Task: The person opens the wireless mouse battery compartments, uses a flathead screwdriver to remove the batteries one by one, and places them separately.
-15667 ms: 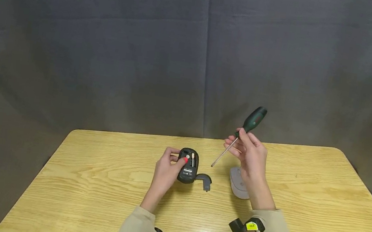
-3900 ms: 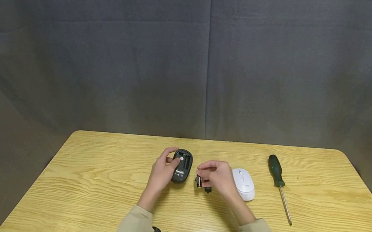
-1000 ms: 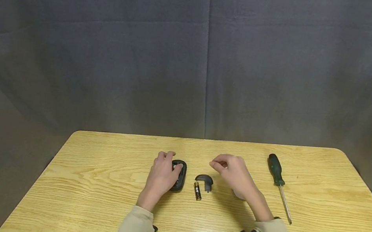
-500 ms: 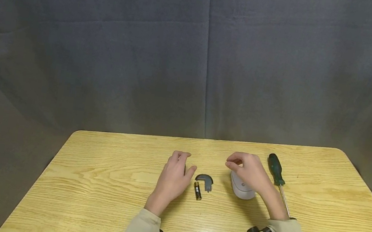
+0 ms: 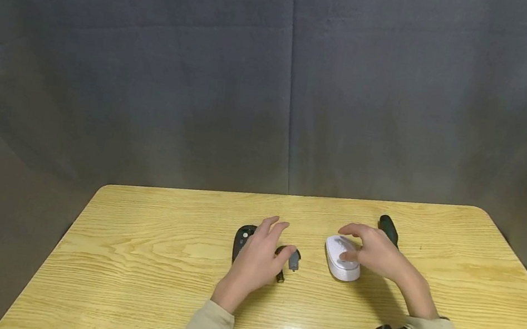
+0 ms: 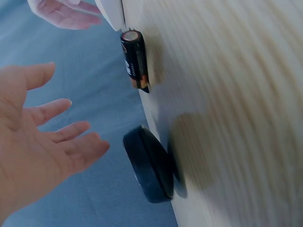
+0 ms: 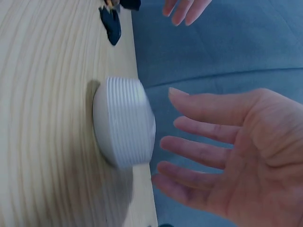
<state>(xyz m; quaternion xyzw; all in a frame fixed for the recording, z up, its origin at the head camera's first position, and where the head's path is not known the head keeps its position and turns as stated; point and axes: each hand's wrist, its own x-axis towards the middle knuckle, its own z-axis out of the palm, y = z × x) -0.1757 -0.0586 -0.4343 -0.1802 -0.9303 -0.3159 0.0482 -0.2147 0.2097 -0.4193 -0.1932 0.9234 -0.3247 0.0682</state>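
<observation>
My left hand hovers with spread, relaxed fingers, holding nothing. To its left lies the black computer mouse, underside up and partly hidden by the hand; the left wrist view shows a gap between the fingers and that mouse. A dark battery cover and a small cylindrical battery lie just right of the hand, the battery upright-looking in the tilted left wrist view. Over the white computer mouse my right hand is held with loosely bent fingers, apart from it in the right wrist view.
Behind the right hand lies a green-handled screwdriver, its shaft hidden by the hand and forearm. All things rest on a wooden table, with a dark grey curtain behind its far edge.
The screwdriver was laid down at the right, and the battery came out of the black mouse onto the table. My left hand has let go of the black mouse; both hands have moved right.
</observation>
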